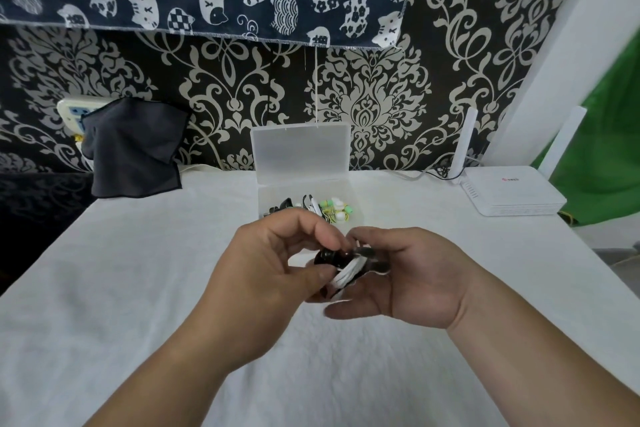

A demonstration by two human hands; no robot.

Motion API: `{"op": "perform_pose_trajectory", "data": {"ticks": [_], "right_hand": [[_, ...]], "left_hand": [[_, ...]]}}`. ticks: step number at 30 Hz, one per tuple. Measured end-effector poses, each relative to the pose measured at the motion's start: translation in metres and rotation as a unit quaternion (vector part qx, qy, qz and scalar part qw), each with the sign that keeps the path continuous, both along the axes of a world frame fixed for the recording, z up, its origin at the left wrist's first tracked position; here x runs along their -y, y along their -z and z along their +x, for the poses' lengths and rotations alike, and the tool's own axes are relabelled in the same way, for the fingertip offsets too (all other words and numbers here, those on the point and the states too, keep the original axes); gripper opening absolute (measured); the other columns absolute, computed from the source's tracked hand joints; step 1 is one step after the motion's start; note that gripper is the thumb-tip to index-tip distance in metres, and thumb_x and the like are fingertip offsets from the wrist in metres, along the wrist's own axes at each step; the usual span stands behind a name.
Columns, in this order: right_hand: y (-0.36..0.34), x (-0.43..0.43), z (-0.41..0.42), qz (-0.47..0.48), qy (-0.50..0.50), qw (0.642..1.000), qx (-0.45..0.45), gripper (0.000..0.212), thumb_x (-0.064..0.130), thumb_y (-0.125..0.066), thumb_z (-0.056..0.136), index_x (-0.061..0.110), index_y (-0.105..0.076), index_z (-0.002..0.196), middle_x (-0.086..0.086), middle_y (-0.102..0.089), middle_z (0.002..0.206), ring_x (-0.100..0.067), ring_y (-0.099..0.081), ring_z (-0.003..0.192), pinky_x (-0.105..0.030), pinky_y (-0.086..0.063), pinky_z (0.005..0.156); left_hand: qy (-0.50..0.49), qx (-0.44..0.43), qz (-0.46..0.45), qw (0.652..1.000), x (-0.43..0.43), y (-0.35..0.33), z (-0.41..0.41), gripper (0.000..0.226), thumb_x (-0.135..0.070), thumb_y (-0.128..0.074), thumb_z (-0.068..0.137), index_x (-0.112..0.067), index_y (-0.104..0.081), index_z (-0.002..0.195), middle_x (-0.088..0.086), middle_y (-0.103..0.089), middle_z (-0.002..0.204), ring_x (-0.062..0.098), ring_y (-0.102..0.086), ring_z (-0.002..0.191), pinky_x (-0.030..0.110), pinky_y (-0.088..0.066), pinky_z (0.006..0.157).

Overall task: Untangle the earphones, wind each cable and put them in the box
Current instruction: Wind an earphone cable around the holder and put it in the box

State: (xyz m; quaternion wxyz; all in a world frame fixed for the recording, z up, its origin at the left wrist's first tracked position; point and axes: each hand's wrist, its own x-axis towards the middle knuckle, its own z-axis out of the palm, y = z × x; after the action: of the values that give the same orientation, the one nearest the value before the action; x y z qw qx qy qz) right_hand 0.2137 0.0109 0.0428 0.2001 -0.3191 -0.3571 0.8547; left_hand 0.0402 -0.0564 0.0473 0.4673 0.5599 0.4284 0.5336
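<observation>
A wound bundle of white cable with black earphone parts (346, 269) sits between my two hands above the white table. My left hand (273, 267) pinches it with thumb and fingers from the left. My right hand (401, 274) holds it from the right, fingers curled over its top. Behind the hands stands a clear plastic box (356, 215) with its lid (299, 152) raised against the wall. Inside lie black, white and green earphones (322, 210); the lower part of the box is hidden by my left hand.
A white cloth (121, 270) covers the table. A dark grey cloth (133, 149) hangs over a power strip (74, 111) at the back left. A white router (509, 192) with an upright antenna stands at the back right. Patterned wall behind.
</observation>
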Motion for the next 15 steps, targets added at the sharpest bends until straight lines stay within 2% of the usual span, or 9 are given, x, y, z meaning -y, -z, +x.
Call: {"op": "perform_pose_trajectory", "data": {"ticks": [1,3,6,7,9,11,12,13,15], "right_hand": [[-0.002,0.001,0.000,0.004,-0.001,1.000,-0.005,0.030,0.022,-0.053,0.088,0.002,-0.075,0.090,-0.025,-0.071,0.099,-0.045,-0.072,0.087,-0.047,-0.062,0.072],[-0.003,0.003,-0.001,0.040,0.019,0.999,-0.013,0.027,0.021,-0.055,0.086,0.006,-0.077,0.080,-0.021,-0.073,0.092,-0.039,-0.073,0.082,-0.037,-0.062,0.064],[-0.004,0.004,-0.005,0.105,0.102,0.989,-0.024,0.018,0.014,-0.062,0.079,0.001,-0.074,0.077,-0.024,-0.072,0.088,-0.034,-0.072,0.075,-0.035,-0.061,0.064],[-0.004,0.005,-0.009,0.124,0.124,0.984,-0.025,0.018,0.013,-0.064,0.078,-0.004,-0.071,0.081,-0.027,-0.071,0.090,-0.035,-0.072,0.075,-0.035,-0.060,0.063],[0.001,0.005,-0.015,0.199,0.160,0.967,0.001,0.023,0.012,-0.069,0.080,-0.009,-0.068,0.087,-0.029,-0.071,0.097,-0.033,-0.070,0.086,-0.035,-0.059,0.073],[0.005,0.006,-0.020,0.329,0.202,0.918,0.094,0.010,0.009,-0.073,0.084,0.001,-0.073,0.081,-0.016,-0.074,0.100,-0.020,-0.070,0.096,-0.033,-0.058,0.087],[0.007,0.007,-0.021,0.402,0.214,0.877,0.152,0.010,0.011,-0.075,0.085,0.008,-0.075,0.077,-0.006,-0.074,0.098,-0.012,-0.069,0.098,-0.027,-0.055,0.090],[0.008,0.009,-0.022,0.457,0.214,0.840,0.199,0.011,0.014,-0.075,0.086,0.011,-0.076,0.075,0.002,-0.073,0.098,-0.005,-0.067,0.098,-0.020,-0.052,0.088],[0.010,0.010,-0.023,0.504,0.209,0.803,0.238,0.010,0.016,-0.075,0.087,0.013,-0.077,0.077,0.009,-0.069,0.100,0.000,-0.065,0.099,-0.011,-0.045,0.083]], "left_hand": [[0.000,0.000,0.001,1.000,0.000,0.000,0.000,0.058,0.033,-0.054,0.078,-0.022,-0.068,0.070,0.007,-0.073,0.086,0.019,-0.070,0.084,0.023,-0.053,0.060],[-0.006,0.001,0.010,1.000,-0.002,0.000,-0.002,0.056,0.032,-0.055,0.078,-0.023,-0.067,0.072,0.007,-0.073,0.087,0.020,-0.072,0.083,0.023,-0.055,0.066],[-0.085,-0.079,0.052,0.992,-0.006,0.002,-0.003,0.047,0.020,-0.068,0.078,-0.026,-0.066,0.079,-0.003,-0.074,0.092,0.015,-0.070,0.099,0.025,-0.052,0.093],[-0.125,-0.104,0.056,0.985,-0.008,0.005,-0.004,0.047,0.019,-0.069,0.078,-0.027,-0.067,0.083,-0.008,-0.073,0.094,0.011,-0.068,0.103,0.027,-0.051,0.097],[-0.196,-0.104,0.029,0.975,-0.010,0.009,-0.005,0.046,0.017,-0.066,0.081,-0.027,-0.067,0.092,-0.014,-0.072,0.097,0.006,-0.067,0.103,0.030,-0.052,0.095],[-0.214,-0.043,-0.033,0.975,-0.009,0.012,-0.004,0.031,0.005,-0.064,0.089,-0.024,-0.069,0.098,-0.007,-0.075,0.098,0.010,-0.070,0.098,0.037,-0.056,0.089],[-0.192,0.003,-0.071,0.979,-0.008,0.012,-0.001,0.017,-0.008,-0.066,0.092,-0.022,-0.070,0.101,-0.002,-0.075,0.099,0.015,-0.072,0.096,0.040,-0.059,0.084],[-0.162,0.028,-0.103,0.981,-0.006,0.010,0.002,0.016,-0.024,-0.068,0.088,-0.020,-0.072,0.103,0.002,-0.074,0.101,0.019,-0.072,0.095,0.042,-0.061,0.079],[-0.132,0.035,-0.133,0.982,-0.004,0.012,0.004,0.043,-0.040,-0.074,0.068,-0.019,-0.073,0.106,0.002,-0.073,0.101,0.019,-0.074,0.091,0.042,-0.062,0.073]]}}
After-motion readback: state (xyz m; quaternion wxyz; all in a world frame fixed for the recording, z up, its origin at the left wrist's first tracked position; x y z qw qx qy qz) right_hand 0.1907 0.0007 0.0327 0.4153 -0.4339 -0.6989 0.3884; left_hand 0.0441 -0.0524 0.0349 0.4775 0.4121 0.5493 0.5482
